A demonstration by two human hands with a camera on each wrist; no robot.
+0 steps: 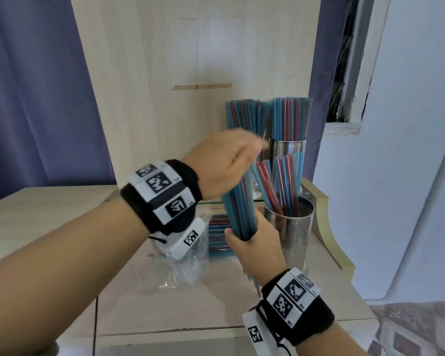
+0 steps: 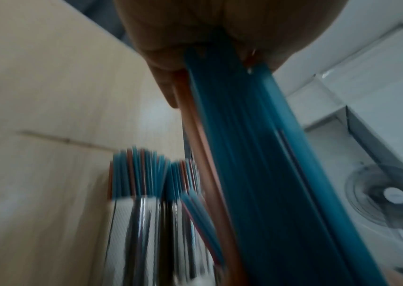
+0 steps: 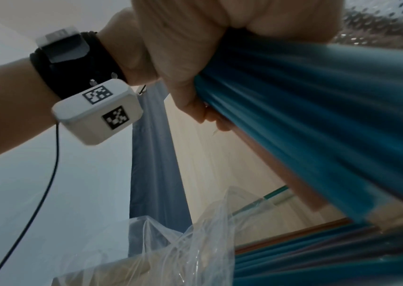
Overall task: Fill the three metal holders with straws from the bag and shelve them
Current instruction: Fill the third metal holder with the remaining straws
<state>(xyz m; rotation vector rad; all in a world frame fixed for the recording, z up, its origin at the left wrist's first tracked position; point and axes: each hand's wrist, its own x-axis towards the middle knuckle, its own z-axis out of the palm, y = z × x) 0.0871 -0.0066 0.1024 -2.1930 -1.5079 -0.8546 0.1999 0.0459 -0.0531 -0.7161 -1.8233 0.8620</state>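
Risk: the straw bundle [image 1: 238, 211] is long, loosely gathered and held only at its two ends. If either grip slackens, I judge that straws could slide out and scatter. Tilted into the perforated metal holder [image 1: 292, 227], its lower end could catch the rim or the straws already leaning inside.

Right hand [image 1: 254, 246]: fingers wrapped round the bundle's lower part, with some straw tips projecting below the fist. Left hand [image 1: 226, 163]: on the bundle's upper end, fingers closed on it in the left wrist view. The part-filled holder stands just to the right of the right hand, near its knuckles. Two full holders [image 1: 288, 150] stand beyond the left hand. The plastic bag [image 1: 188, 265] lies below the left wrist, with straws remaining beside it.
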